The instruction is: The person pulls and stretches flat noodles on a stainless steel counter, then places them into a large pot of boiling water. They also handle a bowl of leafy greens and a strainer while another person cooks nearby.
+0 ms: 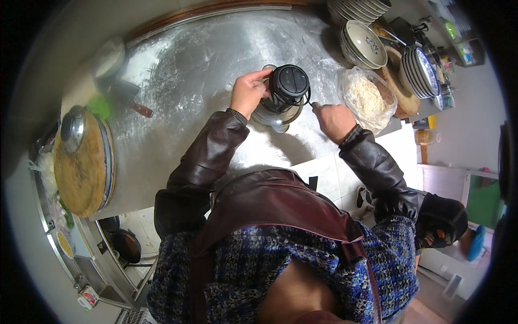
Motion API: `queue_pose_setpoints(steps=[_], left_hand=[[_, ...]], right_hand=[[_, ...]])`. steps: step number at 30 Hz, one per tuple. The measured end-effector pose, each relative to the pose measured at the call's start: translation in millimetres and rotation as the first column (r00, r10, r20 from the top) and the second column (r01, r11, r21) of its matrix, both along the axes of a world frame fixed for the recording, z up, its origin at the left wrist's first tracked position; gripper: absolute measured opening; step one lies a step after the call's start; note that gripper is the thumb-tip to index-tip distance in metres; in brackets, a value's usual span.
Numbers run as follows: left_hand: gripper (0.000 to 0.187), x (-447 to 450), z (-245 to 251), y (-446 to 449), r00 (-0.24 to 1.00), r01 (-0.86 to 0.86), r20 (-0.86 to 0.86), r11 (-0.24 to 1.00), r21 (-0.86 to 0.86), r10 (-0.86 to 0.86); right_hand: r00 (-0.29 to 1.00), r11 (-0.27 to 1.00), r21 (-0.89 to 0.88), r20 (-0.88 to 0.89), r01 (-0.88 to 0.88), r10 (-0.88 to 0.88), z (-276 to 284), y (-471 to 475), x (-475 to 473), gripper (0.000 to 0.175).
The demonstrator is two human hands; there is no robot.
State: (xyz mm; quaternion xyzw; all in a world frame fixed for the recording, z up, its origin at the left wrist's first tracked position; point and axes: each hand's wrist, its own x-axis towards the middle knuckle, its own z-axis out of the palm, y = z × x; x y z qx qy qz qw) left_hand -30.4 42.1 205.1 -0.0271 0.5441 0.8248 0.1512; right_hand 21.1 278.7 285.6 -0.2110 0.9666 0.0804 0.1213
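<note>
In front of me on a flour-dusted steel worktable (182,133) stands what looks like a food chopper, with a round black motor head (290,79) above a shiny bowl (263,117). My left hand (249,95) grips the head's left side, its index finger along the upper rim. A black power cord (308,97) loops around the head. At the right, my right hand (335,121) is closed on the end of this cord. The bowl is partly hidden beneath the head.
On the right lie a plastic bag of pale noodle-like food (364,97), stacked bowls (366,44) and blue-rimmed bowls (421,73). Leftward are a cleaver (131,95) and a round chopping board (83,174) bearing a shiny lid-like object (73,128). Another person (441,222) is at right.
</note>
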Motion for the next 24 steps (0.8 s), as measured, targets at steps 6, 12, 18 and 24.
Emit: queue_pose_setpoints(steps=[6, 12, 18, 24], left_hand=[[0.072, 31, -17, -9, 0.926, 0.054, -0.371, 0.997, -0.057, -0.071], [0.094, 49, -26, -40, 0.913, 0.168, -0.369, 0.985, -0.050, -0.174], [0.113, 42, -27, -42, 0.921, 0.096, -0.371, 0.992, -0.080, -0.120], [0.124, 25, -9, -40, 0.904, 0.039, -0.416, 0.989, -0.145, -0.096]], right_hand=[[0.953, 0.954, 0.113, -0.092, -0.278, 0.289, -7, -65, 26, 0.016], [0.868, 0.872, 0.039, -0.080, -0.489, 0.490, 14, -144, 20, 0.011], [0.860, 0.867, 0.023, 0.146, -0.498, 0.490, 42, -180, -107, 0.024], [0.757, 0.942, -0.335, 0.615, -0.005, 0.223, 17, -134, -180, 0.033]])
